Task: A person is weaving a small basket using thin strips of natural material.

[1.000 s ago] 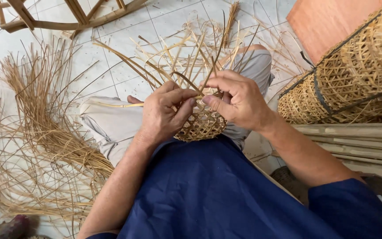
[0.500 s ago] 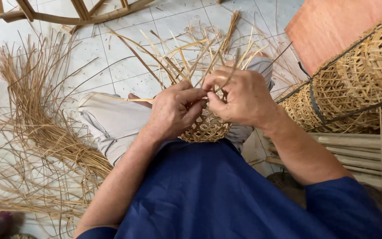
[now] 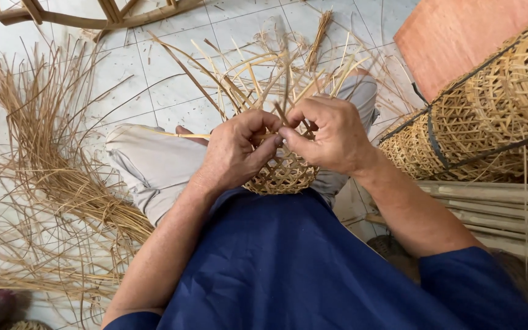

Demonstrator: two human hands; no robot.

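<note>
Head view, looking down: we see a seated person in a dark blue top and light grey trousers (image 3: 148,168) working a small, half-woven basket (image 3: 282,174) that rests on the lap, against the blue cloth, between the two hands. Its open lattice base is finished; the unwoven strips (image 3: 258,79) fan upward and outward from its rim. The left hand (image 3: 236,153) is curled, thumb and forefinger pressed together and pinching a thin strip at the rim, while a pale sliver (image 3: 166,132) runs out to the left from its grip. The right hand (image 3: 331,137) is likewise closed, fingertips (image 3: 288,131) meeting those of the left and nipping a strip at the same spot, so that both grips touch just above the woven part. To do this step well, we judge that the strip should be held flat, not twisted, kept taut across its neighbours, and pressed down snug against the previous row before either pinch is eased; the one hand anchors, the other guides. On the tiled floor (image 3: 172,79) to the left lies a loose heap of long strips (image 3: 56,177). To the right lie large finished wicker baskets (image 3: 490,116) on their sides, with a bundle of pale canes (image 3: 496,208) below them and a reddish board (image 3: 459,30) above.
</note>
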